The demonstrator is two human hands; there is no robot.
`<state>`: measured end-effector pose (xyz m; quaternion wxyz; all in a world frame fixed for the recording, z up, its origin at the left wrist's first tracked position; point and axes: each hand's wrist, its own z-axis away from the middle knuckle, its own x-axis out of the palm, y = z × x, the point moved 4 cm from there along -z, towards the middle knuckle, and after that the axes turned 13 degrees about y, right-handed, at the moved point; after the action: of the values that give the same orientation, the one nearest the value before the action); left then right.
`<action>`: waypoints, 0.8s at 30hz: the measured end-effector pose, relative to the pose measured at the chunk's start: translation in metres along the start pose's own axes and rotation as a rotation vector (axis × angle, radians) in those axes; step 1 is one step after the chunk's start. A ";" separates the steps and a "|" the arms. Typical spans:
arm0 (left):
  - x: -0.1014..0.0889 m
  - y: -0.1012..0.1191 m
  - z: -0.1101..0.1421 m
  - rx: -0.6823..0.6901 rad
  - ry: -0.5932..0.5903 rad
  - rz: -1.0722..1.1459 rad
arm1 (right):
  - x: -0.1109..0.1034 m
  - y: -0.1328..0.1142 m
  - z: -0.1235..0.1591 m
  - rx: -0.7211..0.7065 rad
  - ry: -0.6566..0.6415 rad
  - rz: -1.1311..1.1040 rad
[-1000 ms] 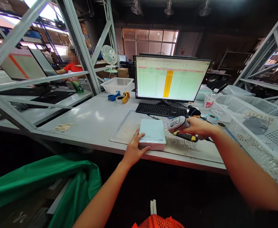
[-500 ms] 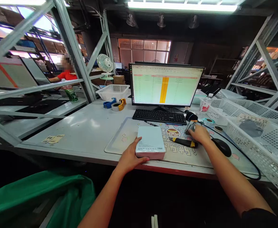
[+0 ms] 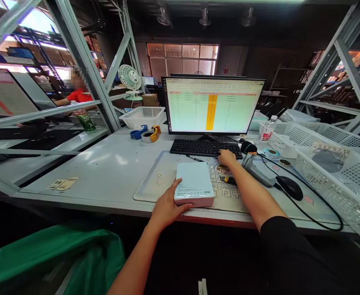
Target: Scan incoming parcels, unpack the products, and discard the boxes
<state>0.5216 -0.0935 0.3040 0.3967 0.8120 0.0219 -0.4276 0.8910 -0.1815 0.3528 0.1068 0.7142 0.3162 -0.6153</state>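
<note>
My left hand is closed round the left side of a pale blue box with a pinkish front side. The box lies on the desk mat, small print and a barcode on its top. My right hand reaches to the right part of the black keyboard, fingers curled down at the keys and partly hidden; I see nothing held in it. A grey handheld barcode scanner lies right of my right forearm. Partly covered by that forearm is a black and yellow utility knife.
A monitor showing a spreadsheet stands behind the keyboard. Right are a black mouse, a cable, a bottle and white baskets. Tape dispensers and paper labels lie left. A person in red is beyond the frame.
My right hand has let go of the barcode scanner, which now lies on the mat, and has moved left to the keyboard. My left hand stays on the box.
</note>
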 end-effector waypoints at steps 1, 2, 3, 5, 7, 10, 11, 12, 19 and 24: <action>0.000 0.000 0.000 0.001 0.005 0.001 | -0.003 -0.001 0.000 0.002 0.003 -0.021; 0.000 0.001 0.000 0.004 0.013 0.002 | -0.007 -0.004 0.001 -0.001 0.009 -0.051; 0.000 0.000 0.000 0.009 0.024 0.005 | -0.011 -0.007 0.002 -0.013 0.014 -0.090; 0.000 -0.001 0.001 0.036 0.053 0.017 | -0.020 -0.019 0.009 -0.062 0.006 -0.201; 0.002 -0.005 0.002 0.092 0.081 0.043 | -0.028 -0.032 0.022 -0.135 -0.050 -0.337; 0.006 -0.015 0.007 0.204 0.122 0.091 | -0.037 -0.047 0.053 -0.221 -0.224 -0.557; 0.008 -0.019 0.008 0.239 0.138 0.102 | -0.039 -0.050 0.065 -0.240 -0.320 -0.669; 0.009 -0.022 0.010 0.268 0.153 0.111 | -0.042 -0.051 0.078 -0.254 -0.423 -0.791; 0.016 -0.030 0.011 0.290 0.145 0.096 | -0.086 -0.019 0.140 -0.305 -0.534 -1.028; 0.014 -0.020 0.004 0.184 0.111 -0.066 | -0.122 0.032 0.202 -0.236 -0.236 -0.871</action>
<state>0.5201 -0.0863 0.2806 0.3046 0.8662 0.0312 -0.3949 0.7411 -0.3551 0.4164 -0.0458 0.4231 0.6401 -0.6397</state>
